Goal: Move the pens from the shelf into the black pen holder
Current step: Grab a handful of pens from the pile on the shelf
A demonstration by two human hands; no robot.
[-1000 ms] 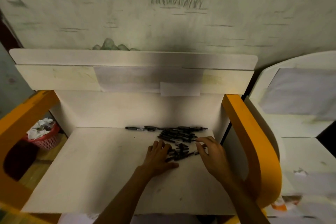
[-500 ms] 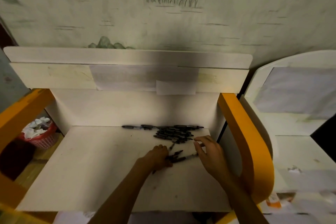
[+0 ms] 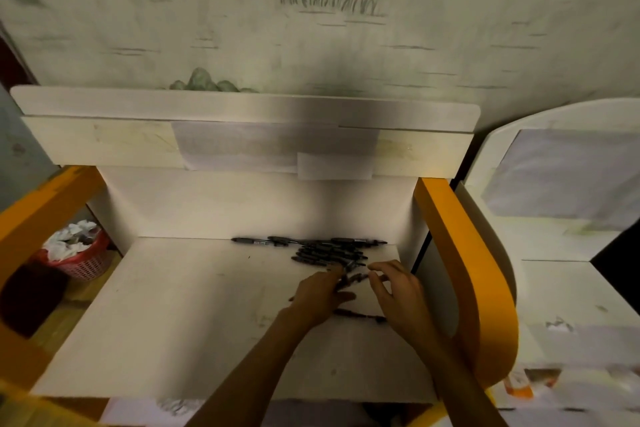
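Head view: the black pens (image 3: 329, 251) lie piled on the white shelf (image 3: 180, 305) near its back right corner. The left hand (image 3: 320, 295) curls round a few pens; the right hand (image 3: 398, 291) hovers beside, fingers loosely bent, holding nothing. No writing is legible on the pens.

The left hand (image 3: 320, 295) covered part of the pens (image 3: 329, 253) beneath it, so its grip could not be determined. The single pen (image 3: 360, 315) near the right hand (image 3: 398, 291) was motion-blurred. Both forearms were cut off at the near edge.
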